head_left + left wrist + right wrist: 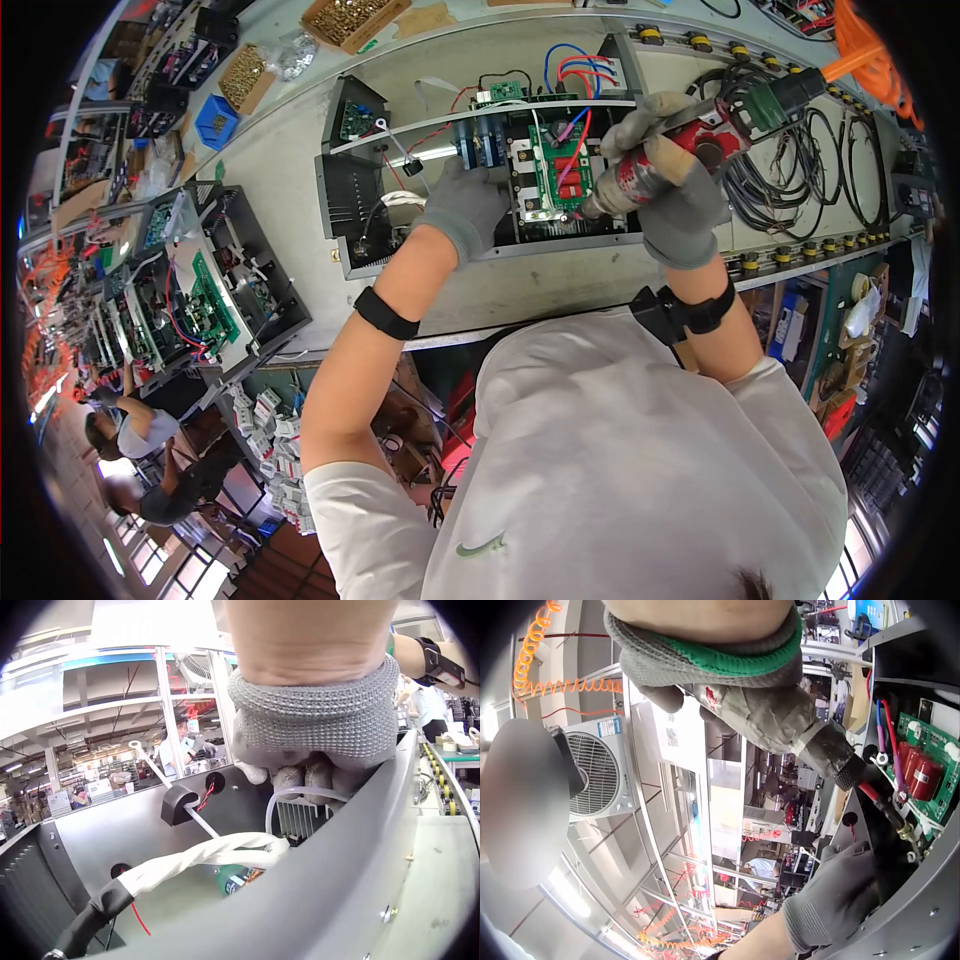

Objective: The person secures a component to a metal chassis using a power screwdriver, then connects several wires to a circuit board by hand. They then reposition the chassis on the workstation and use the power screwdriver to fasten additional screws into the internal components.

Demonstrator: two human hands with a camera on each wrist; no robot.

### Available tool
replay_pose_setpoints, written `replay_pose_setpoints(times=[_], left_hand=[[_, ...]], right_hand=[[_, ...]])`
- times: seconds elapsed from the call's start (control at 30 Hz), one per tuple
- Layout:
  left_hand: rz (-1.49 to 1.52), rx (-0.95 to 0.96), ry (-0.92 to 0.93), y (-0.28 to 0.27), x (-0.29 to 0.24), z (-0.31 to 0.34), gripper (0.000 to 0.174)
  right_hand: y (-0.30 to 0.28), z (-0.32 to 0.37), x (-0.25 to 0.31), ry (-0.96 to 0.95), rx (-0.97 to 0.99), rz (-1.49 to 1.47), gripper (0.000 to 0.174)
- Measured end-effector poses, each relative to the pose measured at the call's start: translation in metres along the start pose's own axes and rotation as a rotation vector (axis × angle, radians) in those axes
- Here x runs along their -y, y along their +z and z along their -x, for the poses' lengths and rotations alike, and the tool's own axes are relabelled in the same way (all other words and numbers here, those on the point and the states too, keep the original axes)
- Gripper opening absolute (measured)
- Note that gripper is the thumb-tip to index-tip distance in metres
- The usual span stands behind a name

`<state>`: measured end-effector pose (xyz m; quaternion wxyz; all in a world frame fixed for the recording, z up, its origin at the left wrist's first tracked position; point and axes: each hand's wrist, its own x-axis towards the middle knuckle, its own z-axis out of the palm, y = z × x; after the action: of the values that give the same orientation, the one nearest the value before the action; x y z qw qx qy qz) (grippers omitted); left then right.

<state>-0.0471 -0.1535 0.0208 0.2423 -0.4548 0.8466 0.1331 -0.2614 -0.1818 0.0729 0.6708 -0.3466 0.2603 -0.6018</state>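
A power screwdriver (640,175) with a red and grey body is gripped by my gloved right hand (685,205); its tip points at the near edge of a green circuit board (545,170) in an open metal chassis (330,190). In the right wrist view the bit (885,806) reaches down beside red components (922,772) on the board. My gloved left hand (465,210) reaches inside the chassis left of the board; in the left wrist view its fingers bend down beside a finned metal part (296,817), their tips hidden. White sleeved cables (202,855) lie nearby.
Coiled black cables (790,170) lie right of the chassis, between roller tracks. An orange air hose (870,60) runs from the tool. Another open chassis (250,290) stands at left. Trays of small parts (345,20) and a blue bin (215,122) sit at the back.
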Motion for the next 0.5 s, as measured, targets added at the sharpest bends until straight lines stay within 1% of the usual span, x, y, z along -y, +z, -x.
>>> replay_pose_setpoints(times=[0.03,0.07,0.13,0.17,0.2,0.23,0.27,0.3,0.33,0.5], left_hand=[[-0.036,0.002,0.002,0.002,0.001,0.0,0.018],[-0.034,0.003,0.004,0.004,0.002,-0.001,0.018],[0.187,0.009,-0.027,0.006,0.004,-0.001,0.02],[0.185,0.011,-0.025,0.007,0.006,-0.001,0.02],[0.235,0.061,-0.057,0.002,0.005,0.0,0.025],[0.286,0.112,-0.089,0.0,0.004,0.001,0.03],[0.284,0.114,-0.086,0.001,0.005,0.001,0.03],[0.271,0.127,-0.089,0.003,0.006,0.0,0.026],[0.259,0.14,-0.092,0.004,0.006,0.0,0.022],[0.278,0.131,-0.097,0.002,0.007,0.0,0.023]], right_hand=[[0.0,-0.001,-0.006,-0.058,0.022,0.006,0.029],[0.001,-0.001,-0.012,-0.072,0.006,-0.009,0.027],[0.003,0.005,-0.023,-0.092,-0.018,-0.012,0.027],[0.005,0.007,-0.029,-0.116,-0.04,-0.016,0.027],[0.008,0.01,-0.032,-0.093,-0.071,-0.043,0.023],[0.008,0.011,-0.035,-0.094,-0.075,-0.043,0.023],[0.009,0.013,-0.038,-0.114,-0.062,-0.028,0.021],[0.009,0.014,-0.041,-0.133,-0.048,-0.013,0.019],[0.014,0.017,-0.04,-0.107,-0.095,-0.025,0.016],[0.012,0.02,-0.05,-0.11,-0.024,-0.01,0.02]])
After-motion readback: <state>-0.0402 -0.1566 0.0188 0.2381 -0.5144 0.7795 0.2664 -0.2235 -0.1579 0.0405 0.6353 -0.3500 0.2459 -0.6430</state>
